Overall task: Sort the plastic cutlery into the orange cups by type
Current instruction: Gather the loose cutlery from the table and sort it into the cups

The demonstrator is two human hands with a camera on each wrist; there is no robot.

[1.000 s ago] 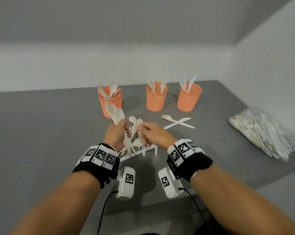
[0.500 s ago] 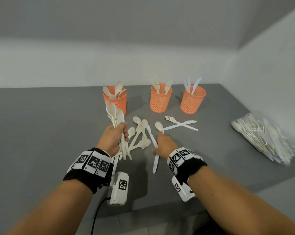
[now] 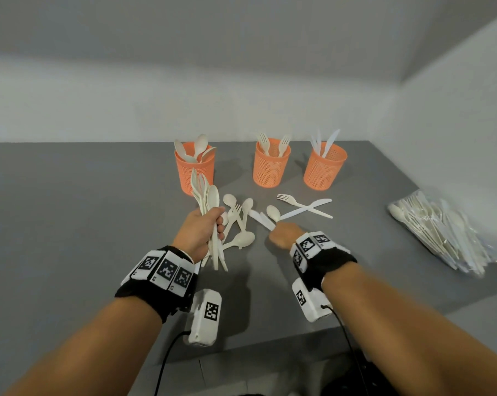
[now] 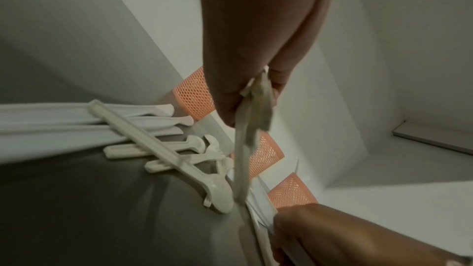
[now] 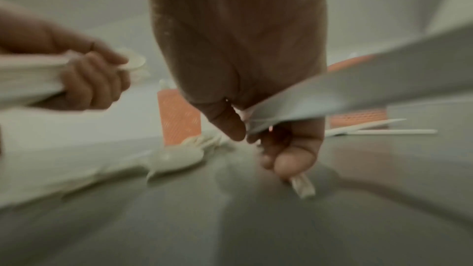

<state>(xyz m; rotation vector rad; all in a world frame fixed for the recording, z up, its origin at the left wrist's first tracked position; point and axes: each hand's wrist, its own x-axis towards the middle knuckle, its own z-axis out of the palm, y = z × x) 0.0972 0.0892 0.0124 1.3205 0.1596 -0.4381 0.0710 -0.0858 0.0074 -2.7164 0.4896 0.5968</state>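
Care suits this pickup: right hand [image 3: 284, 235] pinching one white plastic knife [image 3: 263, 220] off the grey surface [image 3: 98, 224] should lift it clear of neighbouring spoons toward the rightmost orange mesh cup [image 3: 324, 167], while left hand [image 3: 198, 232] clasps its cream cutlery bundle [image 3: 206, 195].

Bare forearms with tracking gear on both wrists

Each wrist wears a black band [image 3: 156, 284] carrying white tiles with black square codes [image 3: 310, 244]. Under each wrist hangs a white camera box [image 3: 204, 318] with one code and a black cable [image 3: 167, 358].

Matt plastic cutlery [image 3: 238, 221], perforated orange cups [image 3: 271, 167]
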